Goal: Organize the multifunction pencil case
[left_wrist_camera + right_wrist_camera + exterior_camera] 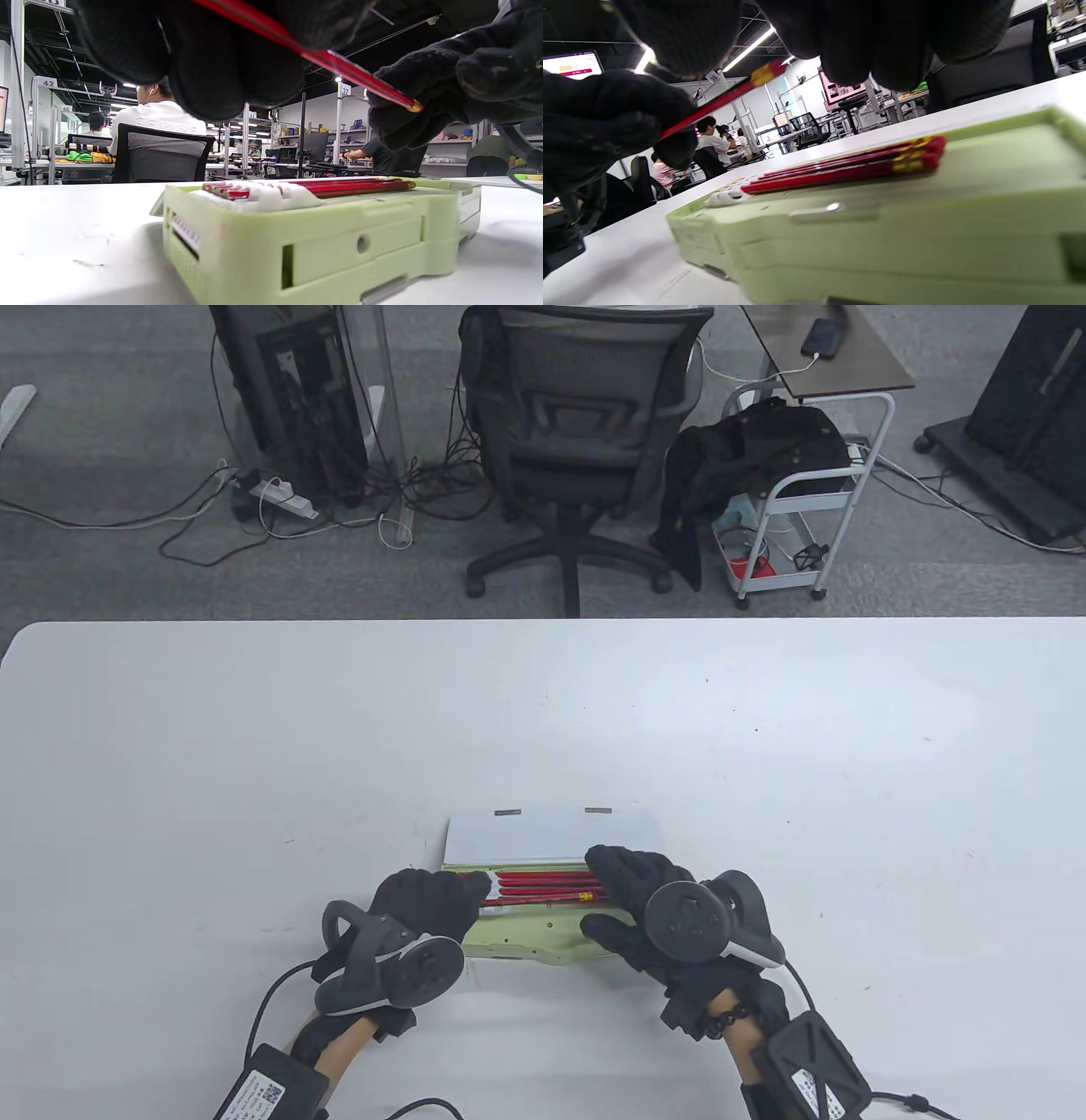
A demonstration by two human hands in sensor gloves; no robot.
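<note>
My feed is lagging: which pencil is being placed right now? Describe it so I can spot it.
On the white table lies the open green case with red pencils in it. The one being placed is the red pencil held above that row by both hands, left hand and right hand.

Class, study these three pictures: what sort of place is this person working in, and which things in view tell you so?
Probably a large shared lab or data-collection workshop, not a home. Numbered bay signs hang on the racks, other people sit at rows of desks, and an office chair and tangled power cables stand behind the white table.
</note>
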